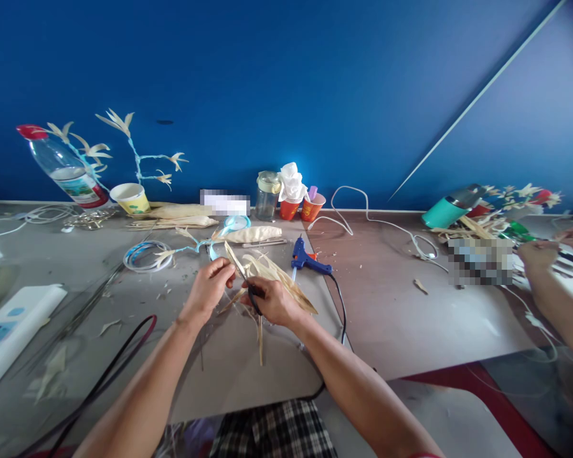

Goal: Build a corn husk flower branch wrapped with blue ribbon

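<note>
In front of me, my left hand [211, 287] pinches a pale strip of corn husk [230, 252], its fingertips close to the other hand. My right hand [273, 299] is closed around dark-handled scissors [254, 298], whose blades point up and left beside the strip. Dried corn husks [286, 280] lie on the table just behind and right of my right hand. Beyond my hands lies a light-blue wrapped stem [198, 244] with husk petals. A blue hot glue gun [308, 257] stands to the right, its cord trailing toward me.
Husk flowers [134, 149] rise from a yellow paper cup [130, 198] beside a tilted plastic bottle [71, 172]. A glass jar [268, 194] and red paper cups [291, 208] line the blue wall. A white power strip [21, 331] lies left. Another person's hands [542, 257] work at the right.
</note>
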Available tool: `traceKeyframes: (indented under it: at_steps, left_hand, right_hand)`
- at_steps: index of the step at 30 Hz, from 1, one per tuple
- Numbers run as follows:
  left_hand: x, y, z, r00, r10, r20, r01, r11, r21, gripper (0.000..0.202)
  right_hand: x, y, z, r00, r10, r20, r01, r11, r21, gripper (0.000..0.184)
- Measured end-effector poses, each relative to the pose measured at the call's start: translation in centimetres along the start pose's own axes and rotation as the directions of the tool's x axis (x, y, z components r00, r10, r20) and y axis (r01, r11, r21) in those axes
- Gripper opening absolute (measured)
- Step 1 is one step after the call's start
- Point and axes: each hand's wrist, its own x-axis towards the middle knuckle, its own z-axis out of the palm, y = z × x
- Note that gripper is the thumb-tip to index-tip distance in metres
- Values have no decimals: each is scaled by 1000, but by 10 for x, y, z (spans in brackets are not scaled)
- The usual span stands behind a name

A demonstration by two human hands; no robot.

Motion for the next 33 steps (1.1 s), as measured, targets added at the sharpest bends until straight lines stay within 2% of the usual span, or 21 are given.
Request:
traceKeyframes:
  at_steps: [8,16,24,29,33]
  left_hand:
    - [1,-2,-1,1000,-28,-1,28,999,-34,21]
    - [2,-1,-1,999,-46,-13,45,996,-73,19]
    - [2,0,-3,994,-108,28,111,931,-348,20]
    - [3,-1,-4,991,-129,34,132,910,-393,19]
    - [2,-1,-3,994,-106,21,106,915,-388,19]
  right_hand:
    - [-1,0,-3,999,-48,-23,47,998,-40,19]
    - [-1,1,-2,999,-25,-34,23,998,-51,18]
    - [0,-2,-5,999,-23,-48,21,999,-39,17]
    - [-2,-4,-8,999,-37,-20,36,998,-49,17]
    - [-2,-3,-6,999,-48,-10,48,997,-58,19]
